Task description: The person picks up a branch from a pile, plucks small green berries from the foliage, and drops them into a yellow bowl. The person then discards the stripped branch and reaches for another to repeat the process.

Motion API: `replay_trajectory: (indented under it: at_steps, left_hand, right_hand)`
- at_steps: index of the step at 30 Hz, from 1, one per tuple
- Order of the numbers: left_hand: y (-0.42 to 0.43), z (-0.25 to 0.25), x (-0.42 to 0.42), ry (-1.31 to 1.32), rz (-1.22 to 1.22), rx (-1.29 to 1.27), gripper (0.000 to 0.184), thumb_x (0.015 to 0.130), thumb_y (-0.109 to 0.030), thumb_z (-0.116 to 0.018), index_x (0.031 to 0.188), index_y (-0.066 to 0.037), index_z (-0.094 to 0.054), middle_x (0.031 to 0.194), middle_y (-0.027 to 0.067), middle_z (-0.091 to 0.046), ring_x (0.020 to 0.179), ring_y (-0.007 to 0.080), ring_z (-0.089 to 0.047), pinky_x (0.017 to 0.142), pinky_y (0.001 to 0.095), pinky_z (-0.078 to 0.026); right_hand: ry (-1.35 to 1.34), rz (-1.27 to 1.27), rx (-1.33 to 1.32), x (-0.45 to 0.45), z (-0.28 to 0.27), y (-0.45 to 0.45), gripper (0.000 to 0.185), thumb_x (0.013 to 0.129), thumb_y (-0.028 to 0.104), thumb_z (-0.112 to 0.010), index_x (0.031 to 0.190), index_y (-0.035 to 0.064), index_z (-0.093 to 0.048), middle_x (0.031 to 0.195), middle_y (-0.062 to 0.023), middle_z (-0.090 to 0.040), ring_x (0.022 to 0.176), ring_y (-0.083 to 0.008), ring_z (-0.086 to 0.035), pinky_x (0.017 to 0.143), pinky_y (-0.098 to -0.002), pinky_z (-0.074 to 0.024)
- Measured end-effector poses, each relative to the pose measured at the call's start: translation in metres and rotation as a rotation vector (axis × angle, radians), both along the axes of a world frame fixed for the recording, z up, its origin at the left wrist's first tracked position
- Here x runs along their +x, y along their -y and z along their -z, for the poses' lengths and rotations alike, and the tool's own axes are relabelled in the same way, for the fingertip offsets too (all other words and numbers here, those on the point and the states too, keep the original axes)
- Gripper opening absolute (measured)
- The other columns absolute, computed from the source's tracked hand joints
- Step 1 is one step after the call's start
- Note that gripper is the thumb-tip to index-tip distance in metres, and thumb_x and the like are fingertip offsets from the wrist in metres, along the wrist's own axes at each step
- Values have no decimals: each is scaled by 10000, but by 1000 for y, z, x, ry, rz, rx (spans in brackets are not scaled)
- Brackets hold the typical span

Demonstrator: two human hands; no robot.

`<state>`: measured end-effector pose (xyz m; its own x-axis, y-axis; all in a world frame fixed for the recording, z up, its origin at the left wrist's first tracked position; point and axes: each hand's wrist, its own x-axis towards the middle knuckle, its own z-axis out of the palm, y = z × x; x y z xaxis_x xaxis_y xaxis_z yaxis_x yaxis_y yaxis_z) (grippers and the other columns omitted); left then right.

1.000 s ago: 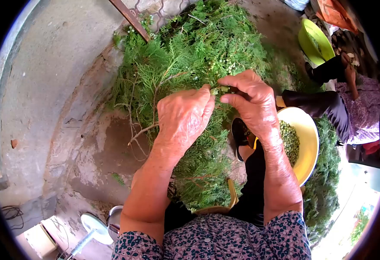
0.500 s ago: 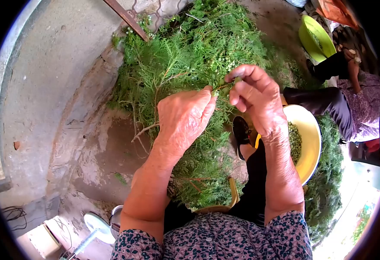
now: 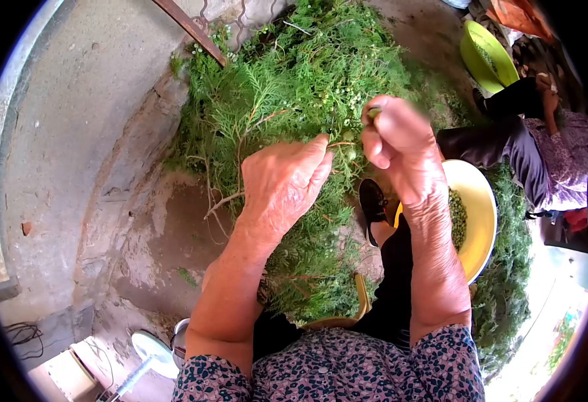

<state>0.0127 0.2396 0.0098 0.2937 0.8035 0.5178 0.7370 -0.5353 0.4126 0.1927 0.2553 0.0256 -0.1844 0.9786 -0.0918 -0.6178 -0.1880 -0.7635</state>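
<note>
My left hand (image 3: 284,181) is closed, its thumb and finger pinching a thin twig (image 3: 341,143) that pokes out to the right. Below and right of the twig's tip is a round green cone (image 3: 349,154); I cannot tell whether it is attached. My right hand (image 3: 404,151), partly blurred, is apart from the twig, fingers curled around a small green cone (image 3: 374,113). Under both hands lies a heap of green conifer branches (image 3: 321,74). Beside my right forearm stands a yellow basin (image 3: 485,228) with many small green cones (image 3: 457,218) inside.
Another person (image 3: 555,154) sits at the right, near a lime-green basin (image 3: 501,74) holding green pieces. More branches (image 3: 501,301) lie beyond the yellow basin. A concrete wall (image 3: 93,127) runs along the left. A white fan (image 3: 153,354) stands at the lower left.
My right hand has pulled away from the twig, up and to the right, with a green cone in its fingers. My left hand has stayed nearly still on the twig.
</note>
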Motion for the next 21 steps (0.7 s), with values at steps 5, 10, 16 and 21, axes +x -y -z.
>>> replay_trajectory:
  at_steps: [5,10,16,21]
  left_hand:
    - [0,-1,-1,12,-28,13,247,651,-15,-623,894,-36,-663,653,93,-621,494,198,-572,456,287,-455]
    - [-2,0,-1,-1,3,81,276,637,6,-619,904,-46,-663,636,90,-610,485,203,-562,447,293,-445]
    - [-2,-2,0,5,11,90,286,634,2,-624,913,-50,-659,626,92,-603,487,208,-560,450,299,-445]
    - [-1,1,0,15,45,89,291,635,3,-625,921,-43,-656,604,91,-591,471,210,-549,444,298,-441]
  right_hand:
    - [-96,39,-54,17,11,-9,137,824,121,-612,920,25,-592,750,-42,-593,498,-76,-458,415,-186,-322]
    - [511,-16,-74,10,-1,-3,196,772,194,-679,877,31,-647,632,13,-592,464,-42,-427,404,-176,-306]
    - [642,-158,82,0,-8,-1,210,757,208,-694,849,21,-670,688,-7,-619,610,-82,-509,567,-244,-417]
    - [689,-47,-55,1,-7,0,208,788,235,-664,824,30,-658,646,-7,-595,570,-73,-481,519,-237,-389]
